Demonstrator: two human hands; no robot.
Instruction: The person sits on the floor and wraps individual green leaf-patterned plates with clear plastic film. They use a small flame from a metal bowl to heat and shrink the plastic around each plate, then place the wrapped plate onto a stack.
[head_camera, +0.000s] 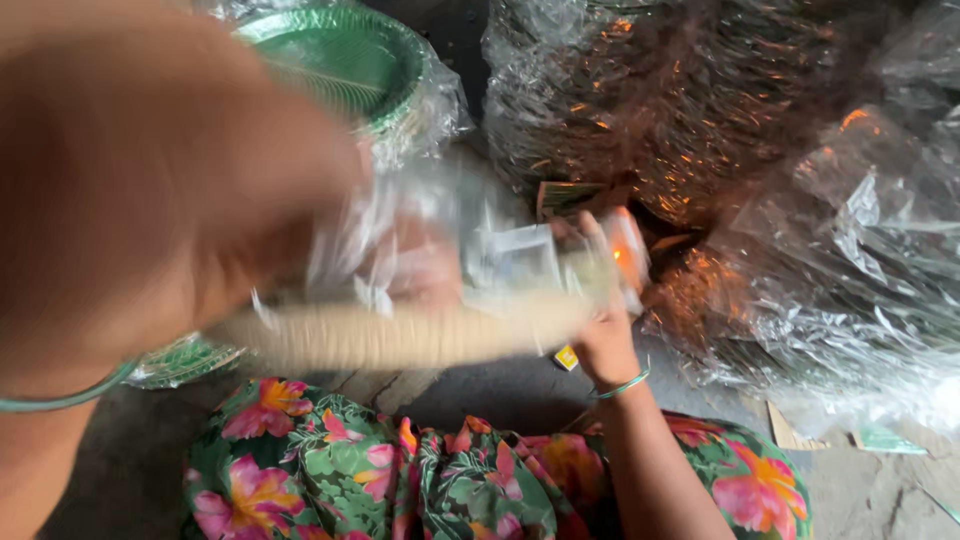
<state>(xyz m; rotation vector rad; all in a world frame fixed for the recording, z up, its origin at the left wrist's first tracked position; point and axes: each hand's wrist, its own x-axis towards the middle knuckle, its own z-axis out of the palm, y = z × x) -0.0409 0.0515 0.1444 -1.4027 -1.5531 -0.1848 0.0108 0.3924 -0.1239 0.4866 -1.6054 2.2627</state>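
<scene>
Paper plates (400, 335), a pale stack seen edge-on and blurred, lie across the middle of the view, just above the floral-print lap (480, 480). Clear plastic wrap (400, 240) bunches over the stack's upper side, and a small white label (520, 255) sits against it. The right hand (605, 335), a thin green bangle (620, 385) at its wrist, is at the stack's right end with its fingers (590, 240) curled up and closed over the plastic and the stack's edge. The left hand (150, 200) is very near the camera, a large blur over the stack's left end; whether its fingers are open or closed I cannot tell. Beyond the stack, to its upper left, stands a wrapped pile of green plates (350, 60). To its right and upper right lie crinkled plastic-wrapped bundles (700, 110).
</scene>
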